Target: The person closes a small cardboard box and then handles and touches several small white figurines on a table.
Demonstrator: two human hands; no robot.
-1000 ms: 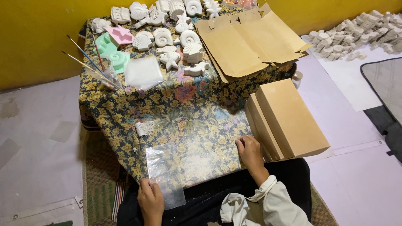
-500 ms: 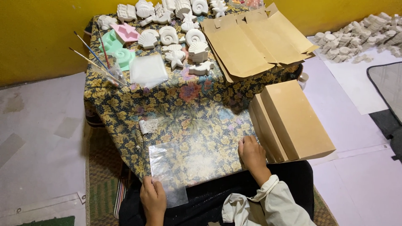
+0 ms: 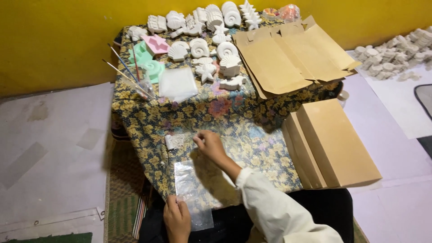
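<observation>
The clear plastic bag (image 3: 192, 198) lies flat at the near edge of the desk (image 3: 225, 112), pinned by the left hand (image 3: 177, 218) pressing open-palmed, while the right hand (image 3: 208, 143) pinches its far end beside a small white piece (image 3: 174, 141); steady pinning should help it stay flat.

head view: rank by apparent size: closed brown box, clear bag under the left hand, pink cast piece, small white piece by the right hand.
1. closed brown box
2. clear bag
3. pink cast piece
4. small white piece

The last two look alike; the pink one is farther away, so unsure.
</observation>
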